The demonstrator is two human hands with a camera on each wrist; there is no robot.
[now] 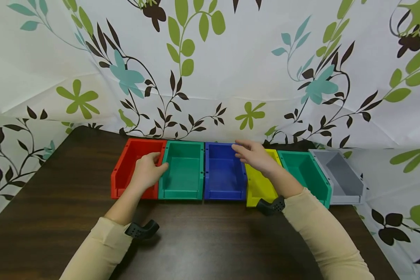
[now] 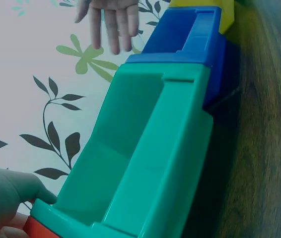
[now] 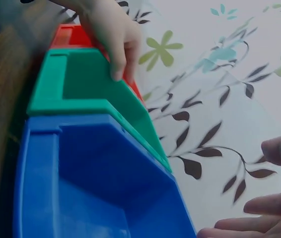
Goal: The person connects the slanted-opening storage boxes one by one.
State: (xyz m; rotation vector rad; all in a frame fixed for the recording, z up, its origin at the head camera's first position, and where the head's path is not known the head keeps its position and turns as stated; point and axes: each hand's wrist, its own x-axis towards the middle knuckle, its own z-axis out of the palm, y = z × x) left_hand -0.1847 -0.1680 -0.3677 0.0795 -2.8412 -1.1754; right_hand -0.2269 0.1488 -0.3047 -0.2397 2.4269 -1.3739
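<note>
At the left end of the row, my left hand (image 1: 146,171) straddles the side walls where the red bin (image 1: 118,182) meets the green bin (image 1: 182,175). Its thumb is on the green side and its curled fingers are on the red side, pinching the walls, as the left wrist view shows at the green rim (image 2: 56,218). My right hand (image 1: 253,155) is held over the back of the blue bin (image 1: 225,171) and the yellow bin (image 1: 259,186), fingers extended and apart, with nothing in it. In the right wrist view its fingers (image 3: 264,203) are beside the blue bin.
A second green bin (image 1: 301,167) and a grey bin (image 1: 343,175) continue the row to the right. The bins stand side by side along the back of a dark wooden table (image 1: 196,241). Behind them hangs a white cloth (image 1: 224,70) with leaf prints.
</note>
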